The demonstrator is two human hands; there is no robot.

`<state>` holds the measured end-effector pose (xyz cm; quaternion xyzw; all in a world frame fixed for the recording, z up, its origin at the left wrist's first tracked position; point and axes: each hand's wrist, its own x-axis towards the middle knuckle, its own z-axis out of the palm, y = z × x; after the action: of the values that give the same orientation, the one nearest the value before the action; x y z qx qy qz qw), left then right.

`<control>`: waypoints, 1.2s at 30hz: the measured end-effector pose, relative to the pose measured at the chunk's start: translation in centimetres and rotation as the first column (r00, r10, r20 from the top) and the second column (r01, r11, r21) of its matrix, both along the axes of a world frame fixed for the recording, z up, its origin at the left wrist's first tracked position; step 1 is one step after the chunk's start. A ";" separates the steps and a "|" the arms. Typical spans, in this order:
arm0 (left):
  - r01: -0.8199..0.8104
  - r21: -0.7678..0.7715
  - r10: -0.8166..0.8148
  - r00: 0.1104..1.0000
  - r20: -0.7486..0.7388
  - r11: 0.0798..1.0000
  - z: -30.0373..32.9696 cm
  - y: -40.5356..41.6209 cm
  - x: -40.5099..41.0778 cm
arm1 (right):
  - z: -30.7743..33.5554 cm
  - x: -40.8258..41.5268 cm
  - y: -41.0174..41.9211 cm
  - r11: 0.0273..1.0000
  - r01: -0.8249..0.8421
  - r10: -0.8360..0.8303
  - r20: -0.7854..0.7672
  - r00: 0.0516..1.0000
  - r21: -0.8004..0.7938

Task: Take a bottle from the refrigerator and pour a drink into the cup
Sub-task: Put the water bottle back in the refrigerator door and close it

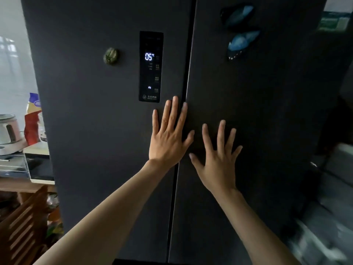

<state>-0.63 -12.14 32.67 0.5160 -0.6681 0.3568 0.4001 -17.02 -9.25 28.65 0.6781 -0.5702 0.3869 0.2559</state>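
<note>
A tall dark grey refrigerator [95, 131] with two side-by-side doors fills the head view; both doors are shut. My left hand [169, 136] is spread flat over the seam between the doors, just below the lit control panel [150, 66] reading 05°C. My right hand [219, 159] is spread against the right door, a little lower. Neither hand holds anything. No bottle or cup is visible.
A round green magnet [111, 56] sits on the left door and two blue butterfly magnets [240, 29] on the right door. At the left, a counter [40, 180] carries a pot [8, 129] and a red and yellow bag [33, 119]. A wooden chair [21, 230] stands at lower left.
</note>
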 end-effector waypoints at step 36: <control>-0.017 0.599 0.101 0.989 -0.108 0.800 -7.9 21.7 3.2 | -5.9 6.8 11.9 0.722 -0.596 0.630 0.022 0.776 0.352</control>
<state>2.59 9.56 24.74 0.6590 -0.7014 0.1055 0.2503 -10.27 2.66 22.73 0.8802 -0.3579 0.3111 0.0205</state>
